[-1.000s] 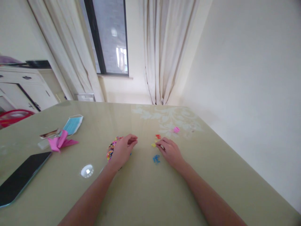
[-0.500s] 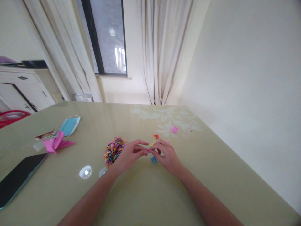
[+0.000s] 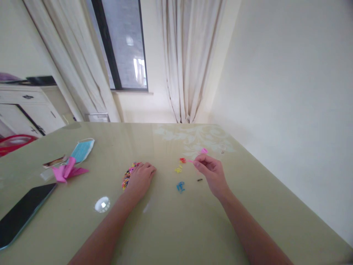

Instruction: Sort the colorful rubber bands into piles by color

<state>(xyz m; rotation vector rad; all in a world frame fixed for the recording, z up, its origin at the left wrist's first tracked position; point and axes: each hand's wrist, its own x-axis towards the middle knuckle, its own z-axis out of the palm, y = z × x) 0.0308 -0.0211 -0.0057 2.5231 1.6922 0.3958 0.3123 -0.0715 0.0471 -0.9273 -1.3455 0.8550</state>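
Observation:
My left hand (image 3: 140, 179) lies over the right part of a pile of many-coloured rubber bands (image 3: 127, 176), covering much of it. Its fingers point right and are loosely stretched, with nothing visible in them. My right hand (image 3: 211, 171) is closed in a pinch, and a thin pink rubber band (image 3: 191, 161) sticks out from its fingertips. Left of that hand lie small groups of red bands (image 3: 182, 160), yellow bands (image 3: 178, 169) and blue bands (image 3: 180, 187). A dark band (image 3: 199, 180) lies just below it. Behind the fingers sits a small bright pink object (image 3: 204, 151).
To the left are a folded pink paper shape (image 3: 67, 170), a blue face mask (image 3: 82, 150), a long thin packet (image 3: 55, 161) and a dark phone (image 3: 26, 209). A round light reflection shows on the glossy tabletop (image 3: 165, 228). A wall borders the table's right side.
My hands were together at the middle and have parted. The left moved back onto the band pile; the right moved right and up, pinching a pink band. The small colour groups came into view.

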